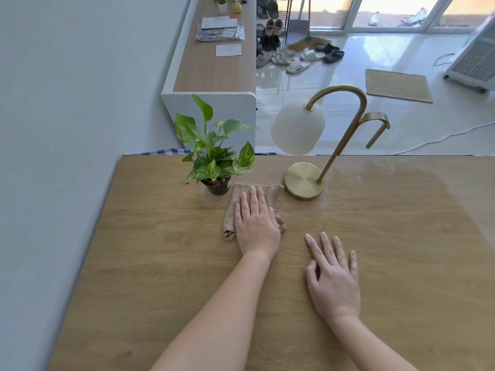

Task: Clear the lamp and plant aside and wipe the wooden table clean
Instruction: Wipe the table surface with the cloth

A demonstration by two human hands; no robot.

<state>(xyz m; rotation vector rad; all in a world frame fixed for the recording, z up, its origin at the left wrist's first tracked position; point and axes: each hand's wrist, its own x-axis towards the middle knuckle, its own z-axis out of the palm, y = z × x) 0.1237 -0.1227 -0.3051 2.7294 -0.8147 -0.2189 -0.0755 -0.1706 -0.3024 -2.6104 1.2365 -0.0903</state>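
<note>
A beige cloth lies on the wooden table between the plant and the lamp. My left hand presses flat on the cloth, fingers together and extended. My right hand rests flat on the bare table to the right, fingers spread, holding nothing. A small potted plant with green leaves in a dark pot stands near the table's far edge, just left of the cloth. A brass lamp with a round base, curved neck and white shade stands just right of the cloth.
A grey wall runs along the table's left side. Beyond the far edge is a long wooden shelf with papers, a shoe rack, sandals on the shiny floor, a woven mat and a white cable. The table's right part shows glare.
</note>
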